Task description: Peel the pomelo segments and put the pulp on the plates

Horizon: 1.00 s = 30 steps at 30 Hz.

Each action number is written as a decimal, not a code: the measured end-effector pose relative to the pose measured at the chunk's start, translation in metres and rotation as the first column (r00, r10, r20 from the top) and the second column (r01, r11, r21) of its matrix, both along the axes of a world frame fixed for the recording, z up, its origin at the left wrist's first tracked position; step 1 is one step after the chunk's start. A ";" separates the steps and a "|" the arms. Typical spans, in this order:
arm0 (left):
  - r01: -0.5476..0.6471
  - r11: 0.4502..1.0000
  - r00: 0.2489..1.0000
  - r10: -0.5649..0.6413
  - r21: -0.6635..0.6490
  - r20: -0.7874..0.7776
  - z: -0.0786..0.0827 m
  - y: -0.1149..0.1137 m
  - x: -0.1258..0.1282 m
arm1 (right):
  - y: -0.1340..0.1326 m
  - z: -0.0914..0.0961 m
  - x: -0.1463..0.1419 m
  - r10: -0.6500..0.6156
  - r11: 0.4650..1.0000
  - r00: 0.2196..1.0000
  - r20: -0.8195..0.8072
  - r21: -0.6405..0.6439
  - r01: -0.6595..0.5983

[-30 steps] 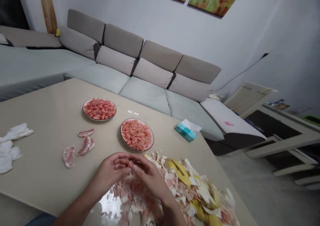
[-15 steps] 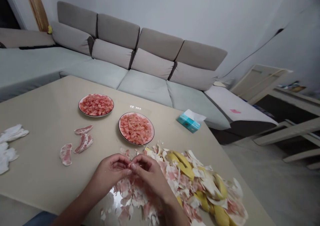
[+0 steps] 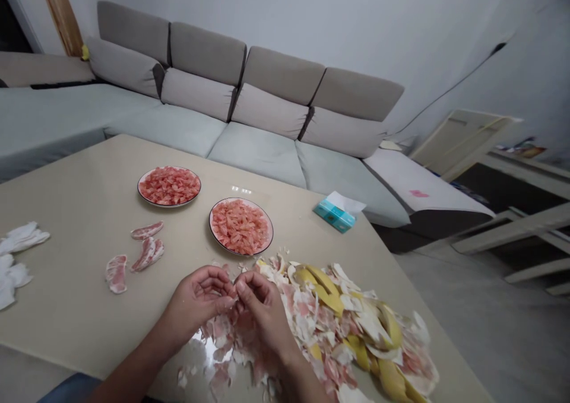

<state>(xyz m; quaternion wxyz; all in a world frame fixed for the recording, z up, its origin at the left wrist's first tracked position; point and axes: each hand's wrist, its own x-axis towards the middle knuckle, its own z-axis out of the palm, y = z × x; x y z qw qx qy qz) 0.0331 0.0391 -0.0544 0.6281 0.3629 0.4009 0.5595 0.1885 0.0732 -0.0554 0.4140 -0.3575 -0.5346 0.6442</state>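
My left hand [image 3: 202,296] and my right hand [image 3: 262,302] meet at the fingertips above the table's near side. Both are closed in a pinch on a small pinkish piece of pomelo [image 3: 236,297], mostly hidden by the fingers. Under and beside them spreads a heap of torn membrane and white pith [image 3: 307,320] with yellow pomelo peel [image 3: 327,293]. Beyond the hands, a dark-rimmed plate [image 3: 268,237] is piled with peeled pink pulp, and a second such plate [image 3: 142,196] stands farther left. Several pomelo segments [image 3: 116,273] with white skin lie to the left.
A blue tissue box [image 3: 335,213] sits near the table's [image 3: 89,213] right edge. Crumpled white tissues [image 3: 15,272] lie at the far left. Behind the table runs a grey sofa [image 3: 253,154], and a pale chair [image 3: 463,142] is at the right.
My hands stay together, with the fingertips slightly farther right and the left hand a little more open across the palm. The whole view has shifted slightly.
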 end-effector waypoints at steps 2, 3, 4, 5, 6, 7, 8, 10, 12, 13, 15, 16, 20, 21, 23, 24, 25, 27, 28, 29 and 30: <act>0.010 1.000 1.000 -0.010 0.002 0.003 0.000 0.000 0.000 | 0.002 -0.005 0.001 0.038 0.996 0.997 -0.073 -0.078 -0.043; 0.016 1.000 1.000 -0.016 -0.001 0.004 0.000 0.000 0.000 | 0.002 -0.007 0.002 0.056 0.992 0.993 -0.103 -0.111 -0.068; 0.022 1.000 1.000 -0.022 -0.002 0.004 0.000 -0.001 0.000 | 0.003 -0.008 0.002 0.066 0.987 0.990 -0.126 -0.136 -0.083; 0.028 1.000 1.000 -0.028 -0.002 0.003 0.001 -0.001 0.000 | 0.004 -0.010 0.002 0.070 0.984 0.988 -0.141 -0.152 -0.092; 0.033 0.999 0.999 -0.033 0.002 0.006 0.001 -0.001 0.000 | 0.004 -0.010 0.002 0.070 0.982 0.986 -0.150 -0.162 -0.094; 0.038 0.999 0.999 -0.038 0.008 0.016 0.002 -0.001 0.000 | 0.004 -0.010 0.002 0.065 0.982 0.986 -0.157 -0.168 -0.091; 0.042 0.999 0.999 -0.042 0.015 0.031 0.002 -0.001 0.001 | 0.003 -0.009 0.002 0.060 0.981 0.985 -0.163 -0.173 -0.088; 0.045 0.999 0.996 -0.047 0.030 0.077 0.003 -0.001 0.003 | 0.003 -0.007 0.001 0.057 0.979 0.982 -0.178 -0.183 -0.090; 0.046 0.998 0.990 -0.052 0.052 0.127 0.003 -0.001 0.006 | 0.002 -0.004 0.000 0.051 0.978 0.978 -0.200 -0.191 -0.090; 0.042 0.997 0.987 -0.051 0.061 0.150 0.004 -0.002 0.008 | 0.002 -0.003 -0.001 0.052 0.977 0.977 -0.209 -0.192 -0.093; 0.028 0.997 0.980 -0.041 0.066 0.197 0.005 -0.003 0.012 | 0.002 -0.001 -0.001 0.057 0.978 0.975 -0.215 -0.186 -0.099; 0.025 0.998 0.975 -0.037 0.056 0.218 0.005 -0.003 0.013 | 0.002 -0.001 -0.002 0.060 0.979 0.975 -0.213 -0.180 -0.099; 0.025 0.998 0.961 -0.011 -0.049 0.277 0.003 -0.004 0.012 | 0.003 0.001 -0.004 0.012 0.990 0.980 -0.200 -0.137 -0.040; 0.022 0.997 0.961 0.001 -0.078 0.277 0.002 -0.003 0.010 | 0.003 0.001 -0.004 -0.002 0.991 0.980 -0.198 -0.132 -0.024; 0.005 0.993 0.968 0.025 -0.118 0.250 0.000 -0.002 0.008 | 0.002 0.001 -0.005 -0.008 0.991 0.980 -0.197 -0.130 -0.018; -0.004 0.992 0.975 0.031 -0.124 0.218 0.000 -0.001 0.006 | 0.002 0.000 -0.005 0.001 0.990 0.981 -0.196 -0.136 -0.028; -0.012 0.992 0.984 0.034 -0.123 0.174 0.000 0.000 0.004 | 0.002 0.000 -0.005 0.013 0.989 0.982 -0.191 -0.145 -0.041; -0.031 0.995 0.997 0.037 -0.100 0.067 0.001 0.001 0.000 | 0.002 -0.001 -0.004 0.032 0.982 0.987 -0.158 -0.177 -0.060; -0.038 0.996 0.999 0.039 -0.082 0.017 0.001 0.002 -0.002 | 0.002 -0.001 -0.003 0.039 0.979 0.991 -0.130 -0.196 -0.064; -0.042 0.997 0.999 0.040 -0.065 -0.023 0.002 0.002 -0.004 | 0.003 -0.001 -0.002 0.047 0.975 0.994 -0.098 -0.210 -0.067; -0.044 0.998 0.998 0.041 -0.054 -0.051 0.003 0.003 -0.005 | 0.003 -0.001 -0.001 0.056 0.974 0.996 -0.069 -0.214 -0.070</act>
